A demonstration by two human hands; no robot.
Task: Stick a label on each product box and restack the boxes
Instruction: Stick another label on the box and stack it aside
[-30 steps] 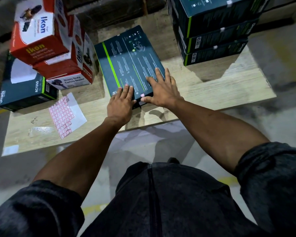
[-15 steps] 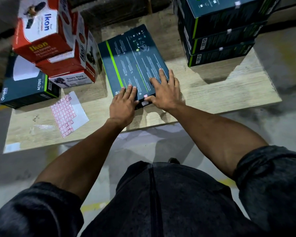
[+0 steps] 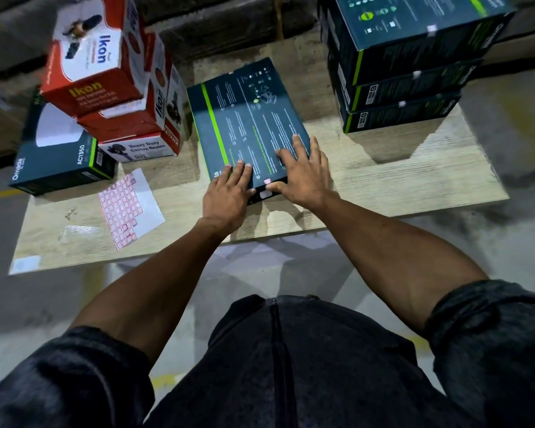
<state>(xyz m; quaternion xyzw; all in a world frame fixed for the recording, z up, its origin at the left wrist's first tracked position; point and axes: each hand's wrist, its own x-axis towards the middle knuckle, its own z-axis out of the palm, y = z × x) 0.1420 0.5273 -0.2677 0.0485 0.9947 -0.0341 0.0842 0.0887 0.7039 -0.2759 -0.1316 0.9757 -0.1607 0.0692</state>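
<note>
A pale wood-grain counter (image 3: pixel 399 180) fills the upper half of the view, seen from above; its far edge is lost in shadow. At the right rear stands a stack of three dark boxes (image 3: pixel 405 84) with green stripes, its top cut off by the frame. At the left rear, a leaning pile of red and white boxes (image 3: pixel 105 88) sits just beside a dark teal box (image 3: pixel 59 162); the small print on all of them is too blurred to read.

In the middle lies a flat dark box (image 3: pixel 247 118), printed side up. Both hands rest flat on its near end with straight fingers, grip released: the left hand (image 3: pixel 229 196) at the near left corner, the right hand (image 3: pixel 303 177) at the near right.

A small pink label (image 3: pixel 267 181) sits on the box's near edge, just at the right thumb tip. A label sheet (image 3: pixel 130 208) of pink squares lies on the counter to the left.
</note>
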